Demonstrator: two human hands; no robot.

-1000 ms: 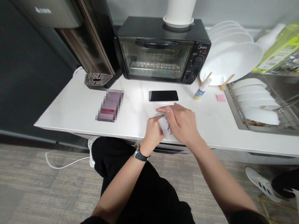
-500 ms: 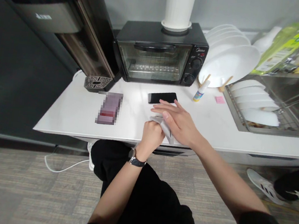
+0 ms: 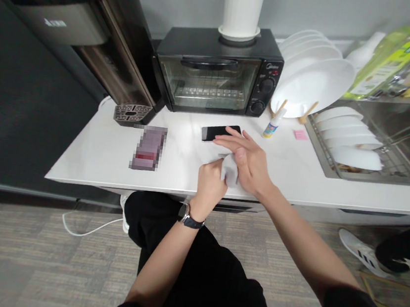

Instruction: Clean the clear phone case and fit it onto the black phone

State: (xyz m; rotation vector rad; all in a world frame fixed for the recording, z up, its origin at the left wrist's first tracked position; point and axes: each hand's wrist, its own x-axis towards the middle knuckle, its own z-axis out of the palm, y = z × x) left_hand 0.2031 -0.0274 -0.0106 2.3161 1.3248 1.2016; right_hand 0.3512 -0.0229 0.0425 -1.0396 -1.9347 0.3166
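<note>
A grey cloth (image 3: 230, 169) is bunched between my two hands, over the front edge of the white counter. My left hand (image 3: 210, 181), with a black-strapped watch on its wrist, is closed around part of the cloth. Against the cloth's other side rests my right hand (image 3: 250, 164), its fingers stretched out to the left and its thumb at the cloth's upper edge. Those fingertips hover over or touch a black smartphone (image 3: 215, 133) lying on the counter; which, I cannot tell. Behind the right hand stands a small spray bottle (image 3: 273, 124) with a white cap.
A blurred-out purple item (image 3: 149, 146) lies left on the counter (image 3: 95, 160). Behind are a drink dispenser (image 3: 131, 112), a toaster oven (image 3: 210, 82) and racked white plates (image 3: 312, 89). A pink note (image 3: 299, 134) lies near the sink (image 3: 369, 179). Another person's shoe (image 3: 360, 252) shows at right.
The cloth has bunched up more between my hands. My right hand has shifted slightly, its fingertips now overlapping the phone's lower right part. My left hand stays closed on the cloth.
</note>
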